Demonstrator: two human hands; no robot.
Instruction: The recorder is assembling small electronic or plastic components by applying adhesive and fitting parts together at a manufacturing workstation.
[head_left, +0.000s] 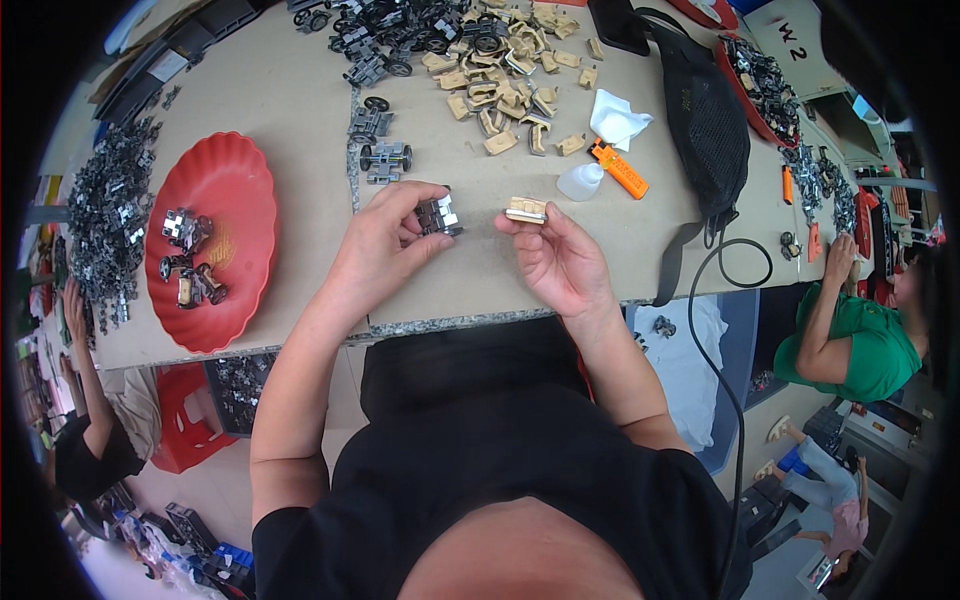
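Note:
My left hand (378,245) is closed on a small grey and black toy car chassis (437,214), pinched between thumb and fingers just above the table. To its right, my right hand (566,262) grips a beige plastic toy car seat piece (526,209) by its ends. A gap separates the two parts. Beyond my left hand stand a wheeled grey chassis (386,160) and another chassis (371,120), one behind the other. Farther off lie a heap of beige pieces (510,95) and a pile of black wheeled chassis (375,40).
At left sits a red scalloped tray (210,320) with a few assembled pieces, beside a heap of grey parts (105,220). A white bottle (580,182), orange tool (620,168), tissue (618,118) and black bag (703,120) lie right. A cable (712,370) hangs there. Co-workers sit both sides.

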